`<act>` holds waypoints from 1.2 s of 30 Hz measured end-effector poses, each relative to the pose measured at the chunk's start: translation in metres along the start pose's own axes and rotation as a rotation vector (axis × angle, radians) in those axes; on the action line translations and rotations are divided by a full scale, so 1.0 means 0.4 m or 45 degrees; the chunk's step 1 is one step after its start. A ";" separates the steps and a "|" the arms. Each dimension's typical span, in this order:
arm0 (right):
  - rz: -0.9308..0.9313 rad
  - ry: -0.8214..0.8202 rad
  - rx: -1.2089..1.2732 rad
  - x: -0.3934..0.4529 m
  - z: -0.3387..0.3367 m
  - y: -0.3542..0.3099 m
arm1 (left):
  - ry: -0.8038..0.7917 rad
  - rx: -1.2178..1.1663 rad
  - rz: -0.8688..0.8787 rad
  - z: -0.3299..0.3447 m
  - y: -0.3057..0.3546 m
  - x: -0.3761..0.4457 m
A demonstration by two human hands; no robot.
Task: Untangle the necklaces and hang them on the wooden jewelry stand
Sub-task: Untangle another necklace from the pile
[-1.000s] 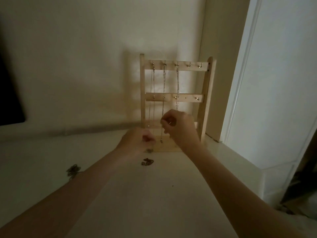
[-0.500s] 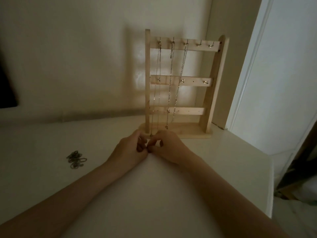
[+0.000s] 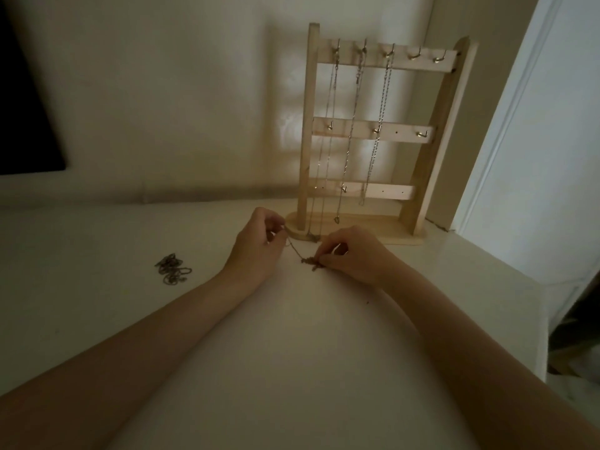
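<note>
A wooden jewelry stand (image 3: 431,151) stands at the back of the white table, against the wall. Three necklaces (image 3: 352,125) hang from its top-row hooks; the two right-hand top hooks are bare. Just in front of the stand's base, my left hand (image 3: 256,251) pinches one end of a thin tangled necklace (image 3: 300,253). My right hand (image 3: 354,254) pinches its bunched other end down at the table. The chain runs taut and slanted between the two hands. Another tangled necklace (image 3: 172,269) lies in a heap on the table to the left.
The white table (image 3: 292,352) ends at a right edge near a white door frame (image 3: 506,131). A dark panel (image 3: 22,102) hangs on the wall at far left. A small dark speck (image 3: 368,301) lies on the table below my right wrist.
Both hands dropped from in front of the stand to the table, met over the small chain, then drew apart, stretching it between them. The view has tilted downward.
</note>
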State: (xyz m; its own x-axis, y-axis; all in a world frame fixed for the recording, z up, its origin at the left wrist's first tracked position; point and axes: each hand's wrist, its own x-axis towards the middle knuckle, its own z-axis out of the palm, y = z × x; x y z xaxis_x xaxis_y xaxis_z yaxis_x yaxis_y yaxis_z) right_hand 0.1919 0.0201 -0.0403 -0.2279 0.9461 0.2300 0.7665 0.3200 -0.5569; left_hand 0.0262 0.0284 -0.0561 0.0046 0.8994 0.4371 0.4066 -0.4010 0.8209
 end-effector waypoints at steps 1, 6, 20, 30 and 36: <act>-0.007 0.011 -0.003 0.000 0.000 0.000 | 0.025 -0.007 -0.003 -0.001 0.001 -0.001; -0.067 0.091 0.063 -0.006 0.009 -0.015 | 0.076 0.096 -0.057 -0.008 0.001 -0.006; 0.169 0.123 0.795 -0.019 -0.012 -0.040 | -0.050 0.168 0.122 -0.005 0.012 -0.011; 0.081 0.128 1.028 -0.023 -0.016 -0.045 | -0.161 -0.250 -0.024 -0.009 0.036 -0.027; 0.047 0.188 0.922 -0.022 -0.013 -0.045 | -0.140 -0.358 -0.132 -0.011 0.044 -0.029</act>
State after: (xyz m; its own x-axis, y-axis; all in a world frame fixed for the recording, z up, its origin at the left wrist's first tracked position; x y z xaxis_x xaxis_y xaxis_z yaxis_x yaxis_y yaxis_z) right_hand 0.1831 0.0058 -0.0280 -0.0870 0.9568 0.2774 0.1719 0.2887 -0.9419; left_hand 0.0294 0.0100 -0.0450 0.0814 0.9452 0.3161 0.1415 -0.3250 0.9351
